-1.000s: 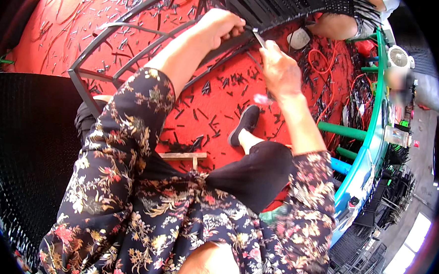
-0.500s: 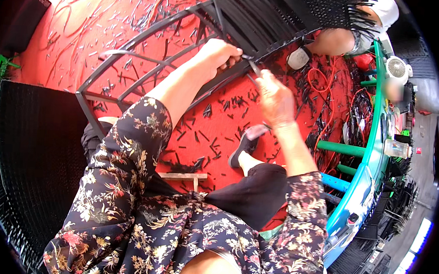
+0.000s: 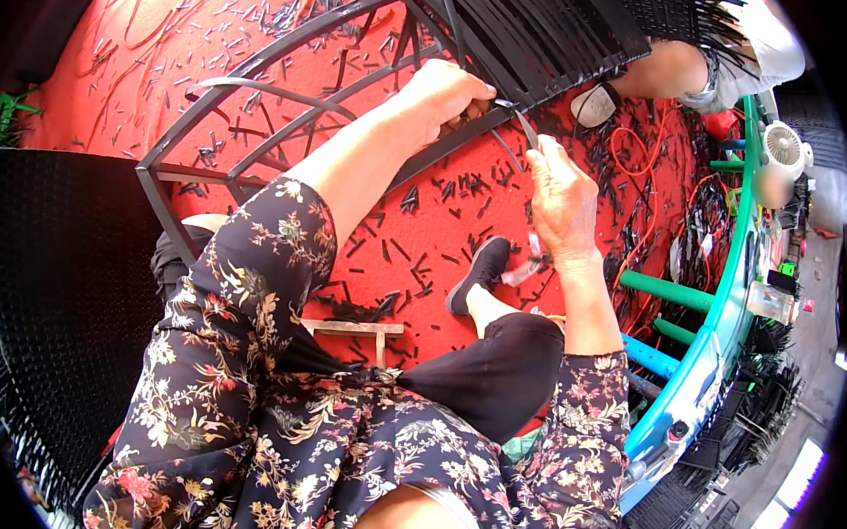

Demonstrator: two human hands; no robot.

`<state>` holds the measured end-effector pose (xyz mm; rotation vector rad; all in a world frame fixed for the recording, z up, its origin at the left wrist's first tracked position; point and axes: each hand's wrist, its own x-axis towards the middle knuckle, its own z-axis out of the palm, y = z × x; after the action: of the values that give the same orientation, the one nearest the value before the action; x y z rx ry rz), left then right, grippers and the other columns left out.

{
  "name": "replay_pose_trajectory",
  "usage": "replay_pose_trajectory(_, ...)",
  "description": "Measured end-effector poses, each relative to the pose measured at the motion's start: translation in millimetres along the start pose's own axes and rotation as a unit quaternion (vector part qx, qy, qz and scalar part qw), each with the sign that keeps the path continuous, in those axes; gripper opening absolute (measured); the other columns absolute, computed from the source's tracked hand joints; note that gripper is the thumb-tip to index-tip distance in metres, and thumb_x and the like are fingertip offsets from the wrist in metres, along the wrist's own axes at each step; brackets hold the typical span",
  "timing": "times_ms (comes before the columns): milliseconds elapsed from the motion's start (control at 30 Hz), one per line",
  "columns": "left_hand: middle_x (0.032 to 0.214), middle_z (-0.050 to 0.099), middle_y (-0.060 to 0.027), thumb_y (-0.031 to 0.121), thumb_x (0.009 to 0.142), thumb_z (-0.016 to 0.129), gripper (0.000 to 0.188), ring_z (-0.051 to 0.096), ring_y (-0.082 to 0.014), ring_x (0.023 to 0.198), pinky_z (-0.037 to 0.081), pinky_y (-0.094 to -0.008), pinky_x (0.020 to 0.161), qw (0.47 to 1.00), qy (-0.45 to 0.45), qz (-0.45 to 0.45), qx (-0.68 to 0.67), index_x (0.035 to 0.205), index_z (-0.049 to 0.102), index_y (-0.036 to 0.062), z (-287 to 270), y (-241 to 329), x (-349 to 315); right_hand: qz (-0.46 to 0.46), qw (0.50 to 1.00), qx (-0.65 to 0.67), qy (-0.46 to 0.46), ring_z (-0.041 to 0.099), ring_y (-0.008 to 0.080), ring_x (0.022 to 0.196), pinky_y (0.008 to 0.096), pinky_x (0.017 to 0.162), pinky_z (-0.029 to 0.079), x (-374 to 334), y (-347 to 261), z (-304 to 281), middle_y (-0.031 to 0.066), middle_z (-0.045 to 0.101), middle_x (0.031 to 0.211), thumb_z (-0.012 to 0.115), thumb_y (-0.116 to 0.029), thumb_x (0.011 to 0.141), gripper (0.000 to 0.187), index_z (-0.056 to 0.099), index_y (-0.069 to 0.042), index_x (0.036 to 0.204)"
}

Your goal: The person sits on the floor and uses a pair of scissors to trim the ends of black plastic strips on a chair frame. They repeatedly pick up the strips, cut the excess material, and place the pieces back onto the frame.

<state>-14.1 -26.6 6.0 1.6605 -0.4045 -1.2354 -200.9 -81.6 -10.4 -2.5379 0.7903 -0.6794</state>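
At the near bar (image 3: 453, 148) of the black frame (image 3: 162, 205): left hand (image 3: 446, 103), fingers curled under and bunched together at the bar's edge; what they pinch is hidden by the knuckles.
Narrow grey piece (image 3: 526, 128): one, flat, slanting between the bar's edge and the right hand; strip or blade, cannot tell.
Right hand (image 3: 563, 195): right of the bar, thumb and forefinger pinching the lower end of the piece; remaining fingers folded, partly hidden.
Parallel strips (image 3: 512, 39): several, black, side by side on the frame, just beyond the left hand.
Loose strip (image 3: 261, 83): one, curved, over the open left part of the frame; best left untwisted and clear of the left forearm.
Left-hand duty, as judged: firm hold at the bar, fingertips out of the piece's line in case it has an edge.
Right-hand duty, as judged: short, even strokes, wrist steady, no jerk toward the body.
Spacing, as judged: good where each strip lies flat and snug beside its neighbour, without overlap.
Co-worker's leg (image 3: 663, 71): near the right end of the strips; force best directed away from it.
Offcuts (image 3: 410, 202): many, dark, scattered on the red floor; footing to be minded.
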Motion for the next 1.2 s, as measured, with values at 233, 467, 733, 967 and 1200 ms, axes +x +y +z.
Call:
replay_pose_trajectory(233,0.054,0.052,0.0009,0.019,0.075,0.063,0.018,0.039,-0.0082,0.044,0.028,-0.0241,0.042,1.0,0.004,0.019,-0.004,0.062,0.062,0.006,1,-8,9,0.037,0.999,0.02,-0.02,0.06,0.0376,0.074,0.0431,0.062,0.046,4,-8,4,0.0198,0.061,0.08,0.051,-0.02,0.089,0.021,0.057,-0.003,0.1)
replay_pose_trajectory(467,0.058,0.056,-0.0061,0.012,0.073,0.063,0.015,0.046,-0.0126,0.045,0.031,-0.0275,0.04,0.999,0.005,0.03,-0.045,0.066,0.062,0.0001,1,-5,9,0.059,0.997,0.056,0.0,0.058,0.0396,0.073,0.0423,0.061,0.046,6,-10,19,0.0224,0.059,0.077,0.049,-0.021,0.09,0.021,0.056,-0.002,0.098)
replay_pose_trajectory(733,0.054,0.052,-0.0009,0.015,0.076,0.062,0.016,0.041,-0.008,0.042,0.031,-0.0247,0.037,0.997,0.007,0.017,-0.069,0.066,0.06,0.0035,-7,-6,8,0.16,0.853,0.467,0.17,0.032,0.0036,0.046,0.0195,0.04,0.028,-2,-20,104,-0.0047,0.037,0.057,0.044,-0.026,0.095,0.022,0.05,-0.007,0.085)
replay_pose_trajectory(967,0.059,0.055,-0.0033,0.015,0.078,0.058,0.013,0.038,-0.0075,0.042,0.029,-0.0239,0.035,0.991,0.021,0.083,-0.105,0.072,0.059,0.0033,-9,-9,9,0.264,0.819,0.499,0.103,0.032,0.0022,0.045,0.019,0.041,0.027,-47,-5,34,-0.0067,0.037,0.056,0.045,-0.024,0.094,0.023,0.055,-0.005,0.103)
replay_pose_trajectory(1200,0.068,0.061,-0.0082,0.01,0.078,0.055,0.014,0.039,-0.007,0.044,0.026,-0.0209,0.035,0.976,0.031,0.162,-0.14,0.078,0.062,-0.0016,-19,-7,1,0.469,0.601,0.647,-0.008,0.043,0.0097,0.043,0.0237,0.039,0.036,-95,-1,53,-0.0006,0.046,0.057,0.055,-0.021,0.089,0.017,0.058,-0.007,0.099)
